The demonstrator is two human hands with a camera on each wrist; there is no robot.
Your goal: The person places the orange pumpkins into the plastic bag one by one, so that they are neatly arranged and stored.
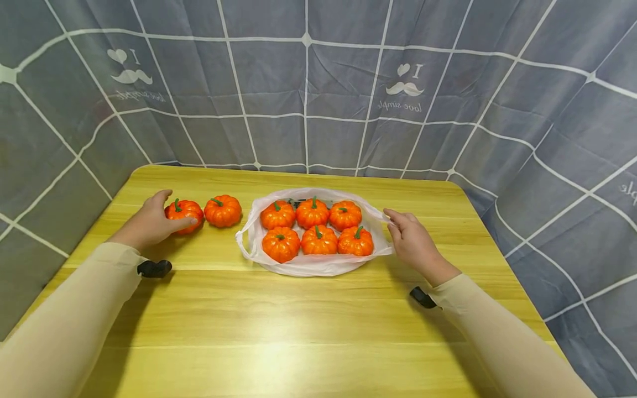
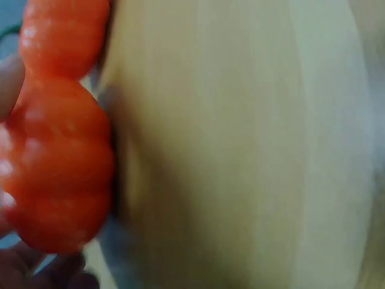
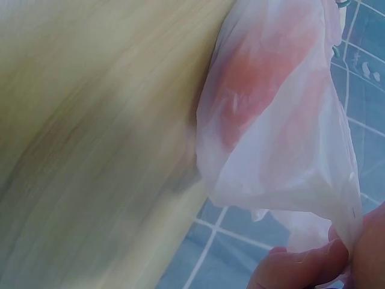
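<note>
In the head view my left hand [image 1: 154,219] holds a small orange pumpkin [image 1: 188,212] with a green stem, thumb on the near side and fingers round the far side. The left wrist view shows this pumpkin [image 2: 60,168] close up. Just right of it sits a second pumpkin [image 1: 223,211]. A white plastic bag [image 1: 318,268] lies spread in the middle of the table, mouth upward, with several pumpkins [image 1: 319,240] inside in two rows. At the bag's right end my right hand [image 1: 415,240] pinches the handle, drawn taut in the right wrist view.
The wooden table [image 1: 278,331] has rounded far corners. A grey curtain [image 1: 269,77] with white grid lines hangs behind it and along both sides. Black straps [image 1: 154,268] show at both wrists.
</note>
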